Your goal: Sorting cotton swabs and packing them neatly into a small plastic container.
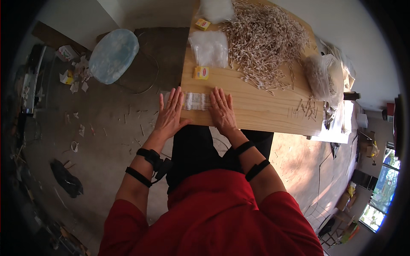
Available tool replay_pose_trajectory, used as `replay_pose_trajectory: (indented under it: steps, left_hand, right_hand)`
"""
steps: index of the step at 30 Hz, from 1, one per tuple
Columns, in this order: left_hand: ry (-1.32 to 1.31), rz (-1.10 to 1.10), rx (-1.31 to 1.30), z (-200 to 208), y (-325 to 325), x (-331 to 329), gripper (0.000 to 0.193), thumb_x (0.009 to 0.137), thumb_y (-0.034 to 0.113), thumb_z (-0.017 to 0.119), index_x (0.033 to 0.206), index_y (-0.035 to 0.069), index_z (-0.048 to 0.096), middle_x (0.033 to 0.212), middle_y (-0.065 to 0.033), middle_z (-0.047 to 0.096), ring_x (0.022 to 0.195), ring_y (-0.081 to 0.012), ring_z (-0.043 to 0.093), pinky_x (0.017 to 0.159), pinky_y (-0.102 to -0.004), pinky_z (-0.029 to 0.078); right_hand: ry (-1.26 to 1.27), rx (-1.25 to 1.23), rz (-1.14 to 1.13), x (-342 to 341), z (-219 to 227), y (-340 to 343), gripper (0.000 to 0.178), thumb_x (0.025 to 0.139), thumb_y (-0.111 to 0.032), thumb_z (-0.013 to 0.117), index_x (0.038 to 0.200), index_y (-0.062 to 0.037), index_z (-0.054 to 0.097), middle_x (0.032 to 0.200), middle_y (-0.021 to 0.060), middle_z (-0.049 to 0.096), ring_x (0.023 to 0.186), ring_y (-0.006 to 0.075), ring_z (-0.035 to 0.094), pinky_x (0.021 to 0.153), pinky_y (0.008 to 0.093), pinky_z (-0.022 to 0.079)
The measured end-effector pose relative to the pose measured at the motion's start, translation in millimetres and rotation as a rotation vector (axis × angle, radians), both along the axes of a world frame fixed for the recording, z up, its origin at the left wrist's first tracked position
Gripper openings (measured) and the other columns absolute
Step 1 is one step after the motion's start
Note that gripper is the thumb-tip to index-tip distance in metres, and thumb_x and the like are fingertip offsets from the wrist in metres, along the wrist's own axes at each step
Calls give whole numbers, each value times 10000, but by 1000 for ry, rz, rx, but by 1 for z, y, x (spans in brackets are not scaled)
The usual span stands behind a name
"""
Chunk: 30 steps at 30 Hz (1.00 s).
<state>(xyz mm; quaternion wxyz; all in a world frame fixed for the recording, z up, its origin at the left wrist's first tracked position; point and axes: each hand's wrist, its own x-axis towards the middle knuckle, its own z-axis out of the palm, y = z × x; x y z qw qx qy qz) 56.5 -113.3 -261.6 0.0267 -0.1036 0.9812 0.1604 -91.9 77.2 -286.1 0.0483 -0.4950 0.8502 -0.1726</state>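
Step in hand: a small clear packet of cotton swabs (197, 101) is judged to be pressed flat at the near edge of the wooden surface (256, 111).
Left hand (169, 113): laid open and flat, fingers at the packet's left end.
Right hand (222, 111): laid open and flat at its right end; nothing is gripped.
Next move: even pressure from both sides is likely called for, so the swabs stay aligned.
Nearby: a loose swab heap (265, 38) and yellow boxes (201, 73).

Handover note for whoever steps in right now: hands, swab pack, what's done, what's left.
Left hand: flat, open, on the left end of the clear swab pack.
Right hand: flat, open, on its right end.
Pack lies at the near edge of the wooden table.
Done: this pack looks filled.
Left: a big loose swab pile, empty clear bags, two small yellow boxes.
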Motion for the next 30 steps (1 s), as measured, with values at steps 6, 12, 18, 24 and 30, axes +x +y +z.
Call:
replay_pose_trajectory:
  steps: [6,12,18,24,30]
  left_hand:
    - [92,-37,134,-10,-6,2,1113,801,381,769,1554,0,43,1636,-172,39,1508,-367,85,1224,-516,131]
    - [114,-42,188,-19,-8,4,1145,812,433,755,1552,-1,-3,1632,-198,23,1508,-379,68,1229,-493,137]
    - [168,-59,293,-17,-8,3,1242,745,383,825,1551,7,-42,1630,-209,3,1504,-400,59,1223,-508,141]
    - [236,-72,285,-20,-8,3,1368,626,470,886,1547,-8,-5,1626,-217,20,1504,-391,77,1220,-518,140]
    - [49,3,88,-7,1,-1,1356,626,575,836,1541,-32,41,1628,-204,48,1515,-350,64,1222,-545,61]
  right_hand:
    - [-31,46,-28,2,4,0,582,992,-199,453,1518,-14,284,1628,135,193,1522,279,121,1223,502,48]
    - [5,77,-49,9,2,-10,596,985,-193,452,1523,-11,271,1627,136,200,1521,278,131,1218,521,41]
    - [48,40,-61,21,-3,-27,624,938,-163,469,1512,-2,286,1619,146,220,1515,283,164,1219,530,76]
    - [-17,-15,-34,35,-7,-47,605,960,-190,465,1512,-7,298,1612,152,237,1515,288,161,1216,524,67]
    - [-44,-60,-55,40,-5,-54,572,969,-182,483,1496,-11,343,1605,154,254,1513,294,161,1217,509,78]
